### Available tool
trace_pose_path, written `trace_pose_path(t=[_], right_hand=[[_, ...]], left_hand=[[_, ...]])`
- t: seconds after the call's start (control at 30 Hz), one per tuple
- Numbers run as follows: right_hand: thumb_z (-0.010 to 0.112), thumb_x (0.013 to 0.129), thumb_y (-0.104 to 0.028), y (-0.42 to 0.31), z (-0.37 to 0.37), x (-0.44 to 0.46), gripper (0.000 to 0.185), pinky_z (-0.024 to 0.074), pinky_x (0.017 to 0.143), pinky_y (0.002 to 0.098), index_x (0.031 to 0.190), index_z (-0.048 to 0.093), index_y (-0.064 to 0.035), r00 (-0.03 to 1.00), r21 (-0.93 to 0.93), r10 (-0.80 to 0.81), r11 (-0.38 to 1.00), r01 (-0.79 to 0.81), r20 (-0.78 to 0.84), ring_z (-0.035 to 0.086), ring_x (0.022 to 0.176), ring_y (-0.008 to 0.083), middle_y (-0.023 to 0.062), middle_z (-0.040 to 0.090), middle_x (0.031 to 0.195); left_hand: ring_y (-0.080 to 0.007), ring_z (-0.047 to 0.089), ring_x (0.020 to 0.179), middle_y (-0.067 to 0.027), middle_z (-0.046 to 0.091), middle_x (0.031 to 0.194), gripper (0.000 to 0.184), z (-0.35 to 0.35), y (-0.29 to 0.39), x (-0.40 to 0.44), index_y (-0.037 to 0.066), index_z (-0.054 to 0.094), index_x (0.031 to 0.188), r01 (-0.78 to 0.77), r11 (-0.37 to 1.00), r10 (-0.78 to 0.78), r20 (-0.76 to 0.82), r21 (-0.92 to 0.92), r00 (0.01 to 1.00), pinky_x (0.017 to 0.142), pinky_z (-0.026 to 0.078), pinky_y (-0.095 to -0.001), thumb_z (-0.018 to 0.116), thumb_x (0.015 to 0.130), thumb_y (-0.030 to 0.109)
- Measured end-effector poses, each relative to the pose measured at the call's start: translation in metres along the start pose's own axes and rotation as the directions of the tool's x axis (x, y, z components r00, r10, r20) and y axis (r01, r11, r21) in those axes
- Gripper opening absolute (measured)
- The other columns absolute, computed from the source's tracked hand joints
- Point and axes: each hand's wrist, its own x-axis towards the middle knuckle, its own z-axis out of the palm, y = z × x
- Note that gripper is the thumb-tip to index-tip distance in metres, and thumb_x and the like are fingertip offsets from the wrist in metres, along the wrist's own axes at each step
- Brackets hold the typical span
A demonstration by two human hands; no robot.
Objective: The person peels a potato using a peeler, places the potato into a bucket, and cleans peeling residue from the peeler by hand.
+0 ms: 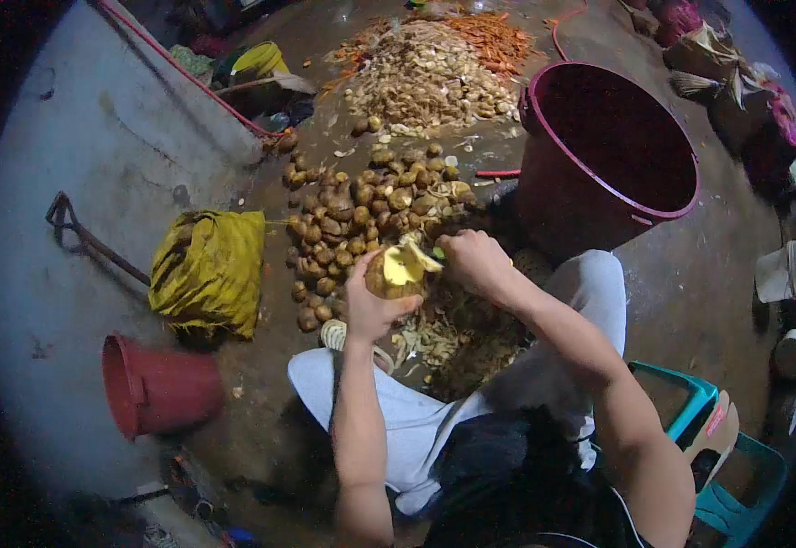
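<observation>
Firmly cradling a large, partly peeled potato (400, 268) in the left hand (372, 306), cupped round the brown skin, probably to leave the bare yellow face free. Gripping in the right hand (478, 260), curled narrow just beside that face, what looks like a green tool (438, 253), too hidden to identify. Held out in front of the body, near peelings (430, 342) on the floor (690, 292), presumably to keep scraps off the grey trousers (407, 438). Note the unpeeled potatoes (352, 219) heaped just beyond, toward the floor's left edge, likely for easy reach, and the purple bucket (548, 196), mouth upward, perhaps kept handy.
</observation>
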Motion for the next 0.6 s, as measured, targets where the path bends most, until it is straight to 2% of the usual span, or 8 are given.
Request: trace_pose_path(t=[0.03, 0.07, 0.13, 0.3, 0.43, 0.5, 0.53, 0.6], right_hand=[[0.064, 0.078, -0.016, -0.002, 0.000, -0.008, 0.029, 0.0560, 0.069, 0.0477, 0.106, 0.064, -0.0116, 0.997, -0.007, -0.079, 0.997, 0.079, -0.022, 0.067, 0.084, 0.0390, 0.0187, 0.065, 0.092], [0.060, 0.080, -0.012, -0.004, -0.001, -0.015, 0.026, 0.0558, 0.066, 0.0482, 0.105, 0.064, -0.0113, 0.987, -0.012, -0.155, 0.988, 0.154, -0.046, 0.066, 0.079, 0.0388, 0.0191, 0.064, 0.088], [0.057, 0.081, -0.012, -0.023, -0.012, -0.021, 0.021, 0.0555, 0.063, 0.0472, 0.101, 0.063, -0.0074, 0.981, -0.016, -0.189, 0.982, 0.188, -0.046, 0.067, 0.077, 0.0377, 0.0194, 0.063, 0.085], [0.057, 0.082, -0.014, -0.026, -0.011, -0.026, 0.021, 0.0558, 0.063, 0.0463, 0.100, 0.061, -0.0049, 0.989, -0.045, -0.146, 0.988, 0.145, -0.023, 0.067, 0.076, 0.0372, 0.0198, 0.063, 0.084], [0.056, 0.081, -0.014, 0.000, 0.023, 0.001, 0.016, 0.0566, 0.063, 0.0477, 0.092, 0.064, -0.0044, 0.980, -0.115, -0.152, 0.984, 0.138, -0.124, 0.068, 0.074, 0.0383, 0.0199, 0.065, 0.084], [0.058, 0.080, -0.013, 0.005, 0.009, 0.011, 0.012, 0.0568, 0.063, 0.0483, 0.082, 0.065, -0.0030, 0.984, -0.041, -0.037, 0.999, 0.030, -0.176, 0.069, 0.075, 0.0367, 0.0190, 0.066, 0.078], [0.059, 0.079, -0.012, 0.010, 0.012, 0.018, 0.012, 0.0567, 0.064, 0.0487, 0.084, 0.065, -0.0028, 0.989, -0.017, -0.034, 0.999, 0.032, -0.147, 0.068, 0.076, 0.0380, 0.0199, 0.066, 0.078], [0.060, 0.077, -0.011, 0.013, 0.014, 0.018, 0.013, 0.0566, 0.064, 0.0490, 0.086, 0.065, -0.0025, 0.994, 0.007, -0.032, 0.999, 0.033, -0.107, 0.068, 0.076, 0.0393, 0.0209, 0.066, 0.079]], left_hand=[[-0.0188, 0.061, 0.105, -0.0104, 0.062, 0.114, 0.080, 0.001, 0.003, 0.002, -0.004, 0.049, 0.126, 0.020, 1.000, -0.020, -0.009, 0.006, 1.000, 0.095, 0.049, -0.0343, 0.087, 0.055, 0.000], [-0.0181, 0.061, 0.103, -0.0105, 0.062, 0.114, 0.079, 0.001, 0.001, 0.003, -0.005, 0.048, 0.126, 0.066, 0.995, -0.067, -0.005, -0.073, 0.998, 0.094, 0.049, -0.0331, 0.083, 0.055, -0.004], [-0.0176, 0.062, 0.101, -0.0103, 0.063, 0.111, 0.077, -0.003, -0.005, 0.010, -0.006, 0.048, 0.124, 0.026, 0.998, -0.028, -0.036, -0.056, 0.999, 0.092, 0.050, -0.0325, 0.082, 0.055, -0.004], [-0.0175, 0.064, 0.098, -0.0102, 0.064, 0.108, 0.080, 0.005, -0.004, 0.006, -0.006, 0.048, 0.122, 0.022, 0.999, -0.023, -0.033, -0.038, 0.999, 0.089, 0.052, -0.0321, 0.087, 0.052, 0.000], [-0.0176, 0.063, 0.098, -0.0093, 0.063, 0.110, 0.084, 0.004, 0.008, 0.000, -0.004, 0.049, 0.124, 0.109, 0.994, -0.109, 0.005, -0.010, 0.994, 0.092, 0.050, -0.0323, 0.089, 0.051, 0.006], [-0.0182, 0.062, 0.099, -0.0104, 0.063, 0.111, 0.088, 0.008, 0.008, -0.001, -0.005, 0.048, 0.125, 0.108, 0.984, -0.090, 0.134, -0.139, 0.987, 0.089, 0.051, -0.0314, 0.092, 0.050, 0.009], [-0.0185, 0.062, 0.101, -0.0111, 0.062, 0.112, 0.088, 0.006, 0.003, -0.001, -0.005, 0.047, 0.127, 0.014, 0.999, -0.005, 0.182, -0.047, 0.983, 0.090, 0.051, -0.0320, 0.092, 0.052, 0.011], [-0.0187, 0.061, 0.102, -0.0111, 0.062, 0.112, 0.088, 0.003, -0.001, -0.001, -0.005, 0.047, 0.127, 0.013, 0.999, -0.008, 0.133, -0.035, 0.991, 0.091, 0.050, -0.0325, 0.091, 0.052, 0.010]])
